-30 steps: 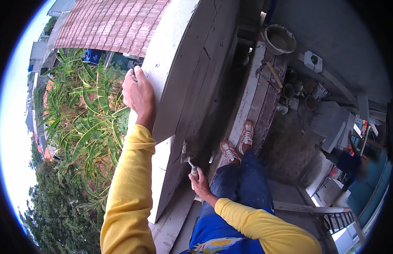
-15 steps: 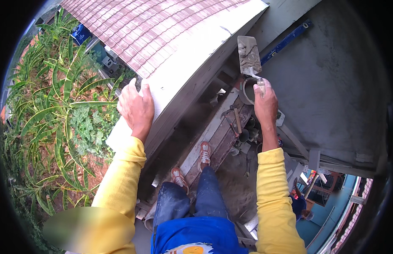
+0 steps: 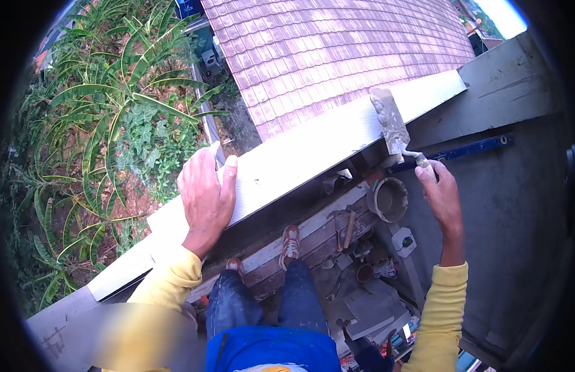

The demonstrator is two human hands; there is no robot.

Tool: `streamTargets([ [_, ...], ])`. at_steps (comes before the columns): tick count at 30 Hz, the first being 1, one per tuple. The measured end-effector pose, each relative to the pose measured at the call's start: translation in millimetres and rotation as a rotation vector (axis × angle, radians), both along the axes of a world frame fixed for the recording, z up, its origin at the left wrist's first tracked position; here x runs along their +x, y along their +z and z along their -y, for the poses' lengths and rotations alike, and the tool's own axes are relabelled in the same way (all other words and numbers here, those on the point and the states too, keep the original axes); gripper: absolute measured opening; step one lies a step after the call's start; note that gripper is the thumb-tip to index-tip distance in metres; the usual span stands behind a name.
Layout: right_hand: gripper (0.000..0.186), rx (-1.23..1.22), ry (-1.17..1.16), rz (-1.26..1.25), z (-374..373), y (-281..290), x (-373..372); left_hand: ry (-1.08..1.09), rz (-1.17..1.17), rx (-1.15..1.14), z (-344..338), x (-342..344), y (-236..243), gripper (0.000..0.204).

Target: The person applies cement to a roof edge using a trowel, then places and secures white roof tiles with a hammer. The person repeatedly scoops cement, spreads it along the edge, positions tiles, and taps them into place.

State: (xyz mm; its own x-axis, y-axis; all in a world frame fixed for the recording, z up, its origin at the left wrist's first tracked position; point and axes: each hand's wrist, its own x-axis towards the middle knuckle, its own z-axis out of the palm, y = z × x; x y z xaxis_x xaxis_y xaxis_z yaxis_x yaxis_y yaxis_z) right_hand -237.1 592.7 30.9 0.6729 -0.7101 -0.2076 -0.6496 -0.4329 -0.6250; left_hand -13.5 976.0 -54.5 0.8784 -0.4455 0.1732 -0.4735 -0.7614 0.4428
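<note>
Grey mortar coats the blade of a plastering trowel (image 3: 390, 121), gripped by its handle in the right hand (image 3: 441, 195), fingers closed round the grip. The blade stands up and leans left, its upper part laid against the inner face of a white wall top (image 3: 312, 149), near where that ledge meets a grey plastered wall (image 3: 517, 204).

Left hand (image 3: 205, 198): flat, palm down on the white wall top, fingers spread over the outer edge, holding nothing. Both sleeves are yellow.

Blue spirit level (image 3: 467, 149): lying along the grey wall, just behind the right hand, running toward the right.

Bucket (image 3: 390, 199): round, with grey mortar inside, below the trowel and left of the right wrist, standing at the end of a wooden plank platform (image 3: 324, 232).

Hammer (image 3: 348, 226): wooden handle, lying on the planks just left of the bucket.

Feet in red-and-white shoes (image 3: 290, 239): standing on the same planks, blue trousers above them.

Below the platform: a small white square block (image 3: 404, 242), a brown pot (image 3: 364, 271) and assorted grey slabs on the ground, too small to tell apart further.

Beyond the wall top: a reddish tiled roof (image 3: 337, 49) filling the upper middle, and green long-leaved plants (image 3: 114, 124) across the left side, well below the ledge.
</note>
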Motion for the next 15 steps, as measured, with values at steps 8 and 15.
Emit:
streamTargets([
  [8,0.046,-0.873,0.141,-0.081,70,-21,4,0.068,0.015,-0.015,9,-1,-2,0.049],
  [15,0.044,-1.226,0.472,-0.232,66,-26,31,0.068,0.026,0.014,7,2,-5,0.051],
])
